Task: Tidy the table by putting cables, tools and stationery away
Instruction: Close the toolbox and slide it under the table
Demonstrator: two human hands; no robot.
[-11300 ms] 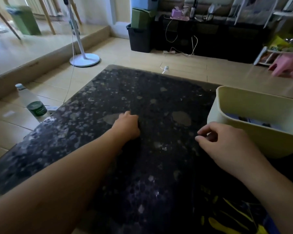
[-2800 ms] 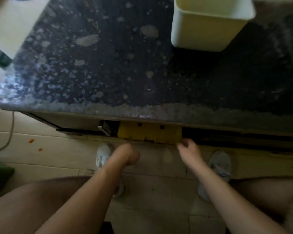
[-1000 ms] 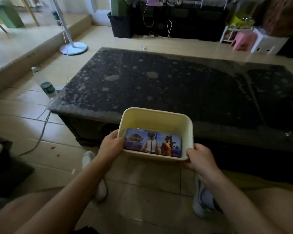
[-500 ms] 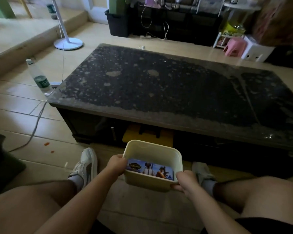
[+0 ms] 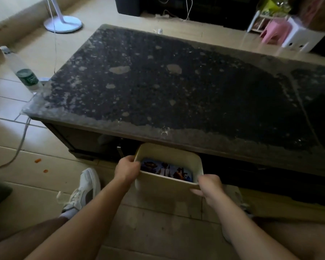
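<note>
I have both arms stretched forward and down, forearms running away from me toward the near edge of the worktop. My left hand grips the left near corner of the bin: its fingers curl over the rim and into the inside. My right hand grips the right near corner, thumb on top of the rim and fingers wrapped under the lip. The bin is level between them, low over the floor, and its far rim meets the dark opening beneath the worktop's near edge. A tin with a printed picture lies flat in the bottom of the bin.

Half a second ago the bin was nearer to me, between my knees, and a yellow box showed in the opening under the worktop. Now the bin is farther off and stands in front of that spot, so the yellow box is hidden. The grip at both corners is the same. My left shoe is on the floor near the left hand, and a bottle stands off the worktop's far left corner.
</note>
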